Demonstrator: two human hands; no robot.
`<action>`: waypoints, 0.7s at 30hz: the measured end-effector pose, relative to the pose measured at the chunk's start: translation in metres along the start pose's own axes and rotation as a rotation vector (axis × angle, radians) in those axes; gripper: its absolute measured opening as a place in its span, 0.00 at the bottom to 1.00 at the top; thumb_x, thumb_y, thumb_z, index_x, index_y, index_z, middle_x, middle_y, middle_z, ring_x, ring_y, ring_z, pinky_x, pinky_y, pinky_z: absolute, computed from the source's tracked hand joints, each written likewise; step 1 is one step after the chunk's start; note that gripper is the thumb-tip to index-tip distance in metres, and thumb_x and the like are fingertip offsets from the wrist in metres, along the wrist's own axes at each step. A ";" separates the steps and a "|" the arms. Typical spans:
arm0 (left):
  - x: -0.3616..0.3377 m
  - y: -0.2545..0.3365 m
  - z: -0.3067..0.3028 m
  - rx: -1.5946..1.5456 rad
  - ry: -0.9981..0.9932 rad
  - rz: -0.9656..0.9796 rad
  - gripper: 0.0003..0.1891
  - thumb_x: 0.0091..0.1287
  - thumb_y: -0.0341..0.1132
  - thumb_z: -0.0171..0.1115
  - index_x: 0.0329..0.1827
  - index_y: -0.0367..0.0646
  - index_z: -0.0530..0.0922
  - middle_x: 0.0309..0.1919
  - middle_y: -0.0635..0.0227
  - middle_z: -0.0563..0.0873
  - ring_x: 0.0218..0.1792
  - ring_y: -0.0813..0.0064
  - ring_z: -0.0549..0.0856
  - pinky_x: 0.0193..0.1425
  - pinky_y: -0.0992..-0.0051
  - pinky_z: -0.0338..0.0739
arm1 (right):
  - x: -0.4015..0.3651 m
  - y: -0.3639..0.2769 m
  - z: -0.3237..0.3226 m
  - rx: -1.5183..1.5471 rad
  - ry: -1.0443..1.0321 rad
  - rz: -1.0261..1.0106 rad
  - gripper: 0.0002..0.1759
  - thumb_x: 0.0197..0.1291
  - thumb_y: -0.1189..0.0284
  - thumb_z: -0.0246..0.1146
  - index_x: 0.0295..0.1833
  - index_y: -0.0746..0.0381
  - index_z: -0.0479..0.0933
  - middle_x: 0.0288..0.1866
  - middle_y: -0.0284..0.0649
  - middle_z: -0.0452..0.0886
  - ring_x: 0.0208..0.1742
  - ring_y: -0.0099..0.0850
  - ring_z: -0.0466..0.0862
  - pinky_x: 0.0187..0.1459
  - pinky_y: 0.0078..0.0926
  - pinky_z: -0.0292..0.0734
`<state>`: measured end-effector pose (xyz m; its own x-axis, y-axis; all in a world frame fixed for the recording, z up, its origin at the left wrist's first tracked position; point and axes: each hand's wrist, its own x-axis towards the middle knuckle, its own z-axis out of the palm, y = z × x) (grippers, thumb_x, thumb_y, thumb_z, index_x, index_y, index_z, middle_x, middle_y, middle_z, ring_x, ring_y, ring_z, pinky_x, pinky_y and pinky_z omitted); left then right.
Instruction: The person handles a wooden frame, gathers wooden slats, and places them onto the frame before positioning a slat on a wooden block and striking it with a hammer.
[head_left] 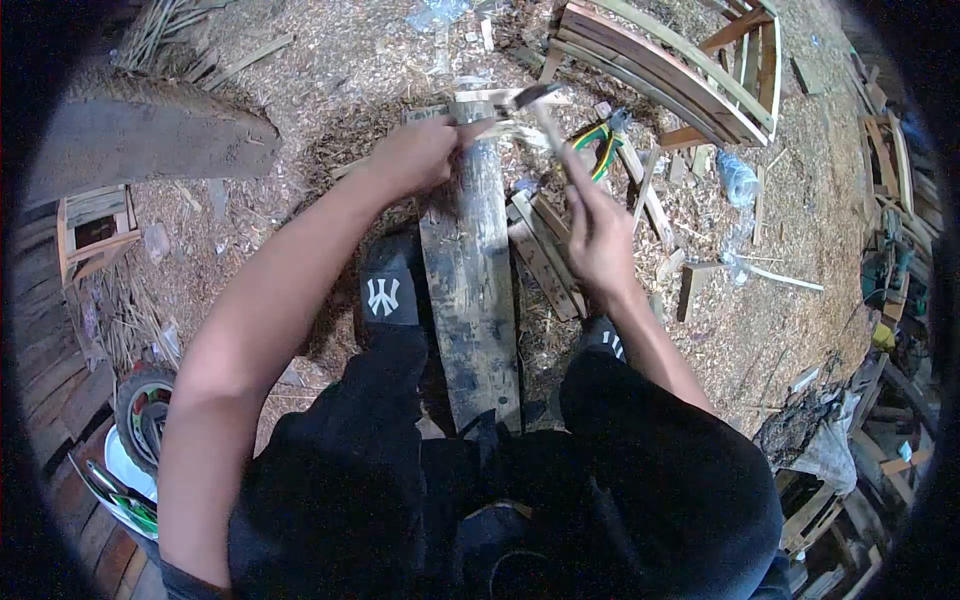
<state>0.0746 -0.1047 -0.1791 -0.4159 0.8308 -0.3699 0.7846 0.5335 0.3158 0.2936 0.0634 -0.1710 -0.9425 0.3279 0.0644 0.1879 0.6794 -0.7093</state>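
Note:
My right hand (600, 240) is closed around the handle of a hammer (548, 122), whose dark head is raised near the far end of a worn plank (470, 300). The plank runs lengthwise between my legs. Over its far end is my left hand (420, 157), fingers curled and the forefinger reaching right, near a thin pale wood strip (475, 96) lying crosswise. Whatever those fingers pinch is too small or blurred to make out. Just right of the hammer, pliers (598, 147) with green and yellow handles lie among wood pieces.
A slatted wooden frame (670, 70) stands at the upper right. To the left are a thick timber (150, 135) and a small wooden frame (98, 235). Wood offcuts (545, 255) and a plastic bottle (738, 180) lie on the chip-covered ground. A wheel (143, 415) is at lower left.

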 end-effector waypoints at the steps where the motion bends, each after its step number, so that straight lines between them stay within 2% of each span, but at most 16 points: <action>1: -0.001 0.000 0.001 -0.021 0.017 0.007 0.16 0.60 0.24 0.62 0.52 0.37 0.85 0.54 0.53 0.86 0.52 0.51 0.87 0.59 0.55 0.84 | 0.002 -0.012 -0.007 0.086 0.059 0.123 0.32 0.70 0.83 0.55 0.78 0.52 0.68 0.49 0.60 0.86 0.42 0.47 0.89 0.48 0.43 0.83; 2: -0.001 0.000 0.001 -0.039 0.035 0.017 0.18 0.60 0.24 0.61 0.54 0.37 0.85 0.53 0.53 0.85 0.52 0.51 0.87 0.59 0.55 0.84 | 0.002 -0.018 -0.010 0.171 0.123 0.247 0.30 0.70 0.83 0.55 0.77 0.55 0.70 0.45 0.62 0.85 0.45 0.52 0.88 0.51 0.45 0.81; 3: 0.000 -0.002 0.003 -0.039 0.038 0.018 0.18 0.60 0.24 0.61 0.54 0.37 0.85 0.53 0.53 0.85 0.52 0.51 0.87 0.59 0.55 0.84 | 0.002 -0.011 -0.006 0.199 0.188 0.153 0.29 0.72 0.81 0.55 0.77 0.55 0.70 0.53 0.65 0.83 0.52 0.51 0.88 0.53 0.40 0.81; 4: 0.001 -0.004 0.005 -0.041 0.032 0.038 0.19 0.60 0.24 0.61 0.55 0.37 0.84 0.52 0.51 0.86 0.51 0.50 0.87 0.58 0.55 0.84 | -0.001 -0.005 -0.001 0.198 0.190 0.152 0.29 0.72 0.81 0.55 0.77 0.55 0.70 0.53 0.65 0.83 0.52 0.51 0.88 0.53 0.40 0.81; 6: 0.007 -0.008 0.004 -0.038 0.029 0.057 0.20 0.60 0.24 0.60 0.57 0.37 0.82 0.50 0.48 0.86 0.51 0.48 0.87 0.57 0.54 0.84 | -0.005 0.001 0.006 0.123 0.142 0.072 0.28 0.73 0.80 0.55 0.77 0.56 0.70 0.61 0.63 0.80 0.60 0.48 0.86 0.57 0.35 0.80; 7: 0.011 -0.009 0.000 -0.075 -0.015 0.013 0.20 0.60 0.24 0.59 0.57 0.38 0.82 0.48 0.46 0.87 0.50 0.48 0.88 0.57 0.54 0.83 | -0.008 -0.001 0.009 0.109 0.145 0.063 0.27 0.74 0.79 0.54 0.76 0.57 0.70 0.66 0.57 0.79 0.65 0.48 0.83 0.61 0.33 0.78; 8: 0.014 -0.011 -0.002 -0.113 -0.060 -0.031 0.20 0.61 0.24 0.58 0.58 0.38 0.81 0.46 0.44 0.87 0.49 0.47 0.88 0.57 0.54 0.82 | -0.010 -0.001 0.008 0.111 0.143 0.063 0.27 0.74 0.79 0.54 0.76 0.57 0.70 0.66 0.57 0.79 0.65 0.48 0.83 0.61 0.33 0.78; 10: 0.011 -0.014 -0.008 -0.148 -0.055 -0.040 0.19 0.61 0.24 0.57 0.57 0.38 0.81 0.45 0.44 0.87 0.49 0.46 0.88 0.58 0.54 0.82 | -0.010 -0.008 0.003 0.297 0.000 0.428 0.25 0.75 0.77 0.53 0.76 0.57 0.70 0.68 0.53 0.79 0.69 0.47 0.79 0.67 0.35 0.74; 11: 0.010 -0.014 -0.010 -0.181 -0.048 -0.044 0.18 0.61 0.24 0.56 0.55 0.37 0.81 0.44 0.43 0.87 0.49 0.45 0.87 0.58 0.53 0.81 | -0.013 0.003 0.014 0.200 0.160 0.206 0.24 0.77 0.75 0.53 0.75 0.56 0.72 0.62 0.56 0.83 0.64 0.42 0.85 0.62 0.32 0.76; 15: 0.011 -0.018 -0.003 -0.218 0.005 -0.025 0.17 0.61 0.24 0.55 0.53 0.36 0.81 0.46 0.42 0.87 0.49 0.45 0.87 0.58 0.53 0.80 | -0.010 0.007 0.012 0.148 0.192 0.159 0.23 0.77 0.74 0.53 0.75 0.57 0.72 0.60 0.55 0.85 0.58 0.35 0.87 0.60 0.30 0.77; 17: 0.012 -0.022 0.003 -0.255 0.058 0.028 0.17 0.61 0.24 0.56 0.53 0.36 0.81 0.46 0.43 0.87 0.49 0.44 0.87 0.57 0.53 0.80 | -0.009 0.007 0.009 0.227 0.099 0.214 0.25 0.75 0.76 0.53 0.75 0.58 0.71 0.68 0.54 0.78 0.71 0.47 0.77 0.68 0.35 0.73; 21: 0.014 -0.022 0.001 -0.179 0.012 0.008 0.18 0.61 0.24 0.56 0.55 0.37 0.81 0.46 0.44 0.87 0.48 0.44 0.87 0.56 0.52 0.81 | -0.008 0.008 0.011 0.286 0.062 0.265 0.25 0.75 0.76 0.54 0.75 0.56 0.71 0.67 0.54 0.79 0.71 0.46 0.77 0.68 0.35 0.73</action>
<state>0.0523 -0.1049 -0.1919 -0.4160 0.8364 -0.3569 0.6940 0.5456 0.4698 0.3000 0.0587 -0.1848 -0.8516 0.5123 -0.1109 0.3296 0.3588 -0.8733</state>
